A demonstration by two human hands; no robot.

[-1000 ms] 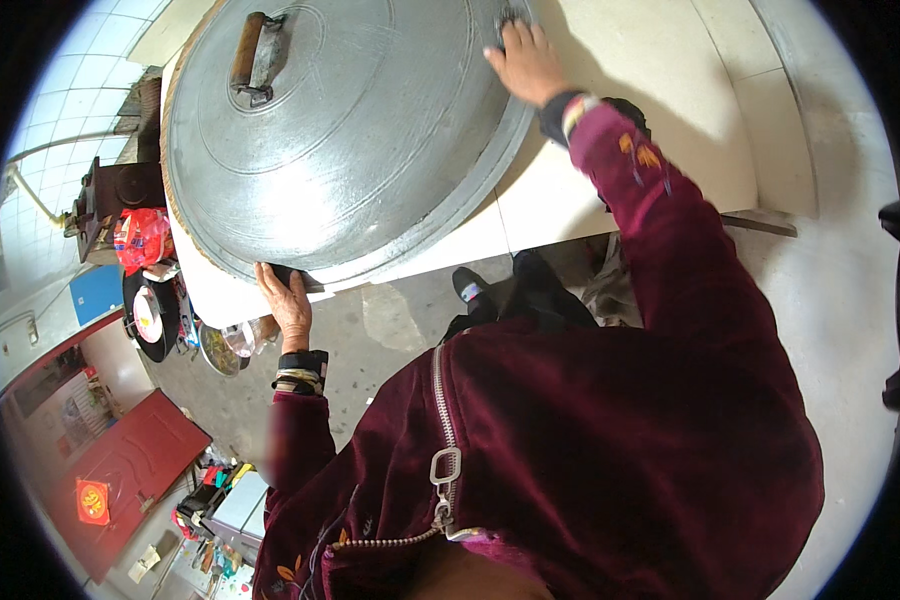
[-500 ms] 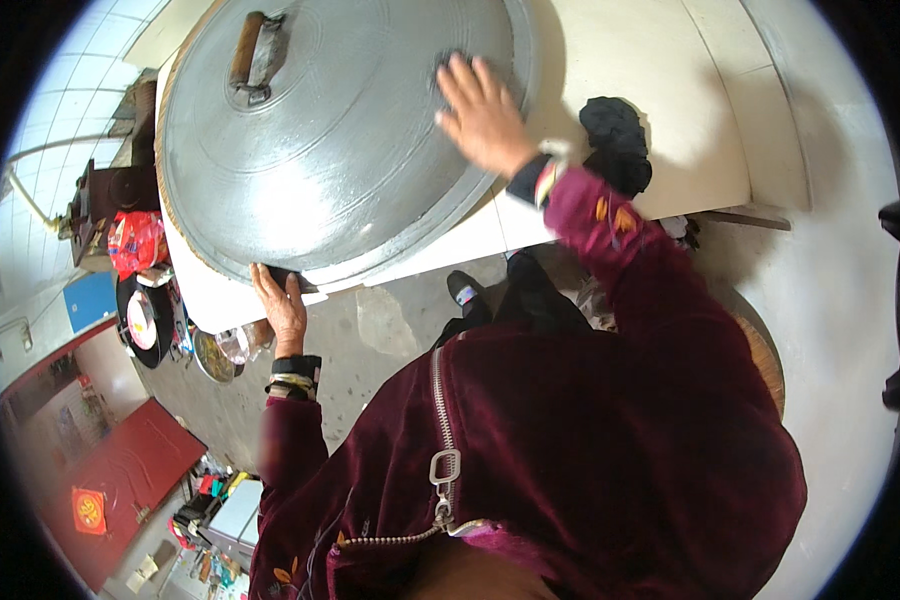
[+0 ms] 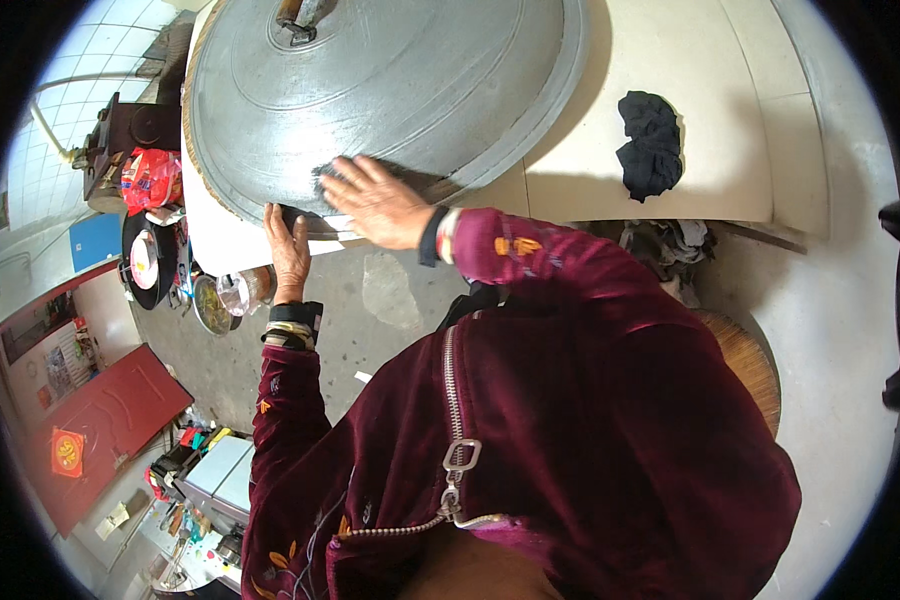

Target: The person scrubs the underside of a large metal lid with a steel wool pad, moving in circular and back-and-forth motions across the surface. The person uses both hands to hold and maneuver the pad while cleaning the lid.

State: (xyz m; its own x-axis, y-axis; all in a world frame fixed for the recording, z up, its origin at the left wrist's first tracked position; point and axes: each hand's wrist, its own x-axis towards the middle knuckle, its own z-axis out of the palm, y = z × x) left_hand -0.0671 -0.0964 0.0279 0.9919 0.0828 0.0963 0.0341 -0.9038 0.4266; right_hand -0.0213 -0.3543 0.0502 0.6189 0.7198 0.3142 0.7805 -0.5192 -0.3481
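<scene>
A large, domed grey metal lid (image 3: 410, 95) with a wooden-grip handle (image 3: 292, 15) lies on a pale tiled counter (image 3: 560, 190). My right hand (image 3: 382, 205) lies flat on the lid's near slope, fingers stretched out. Under its fingertips is a dark, blurred pad (image 3: 322, 178), mostly hidden; its kind I cannot make out. Just left of it, my left hand (image 3: 289, 252) rests its straight fingers against the lid's near rim, thumb apart. A dark patch beside those fingers is too shadowed to name. Some crumpled black cloth (image 3: 650, 145) lies on the counter to the right.
A red plastic bag (image 3: 151, 178) and a black pan with a pink-and-white round thing (image 3: 144, 260) are at the left. Below them sits a metal bowl (image 3: 210, 305). A round wooden top (image 3: 745, 360) stands by my right side, and a red door (image 3: 100, 430) is at lower left.
My right hand has swept left and nearer across the lid, from its right side to beside my left hand. The left hand stays at the rim. The view has shifted slightly.
</scene>
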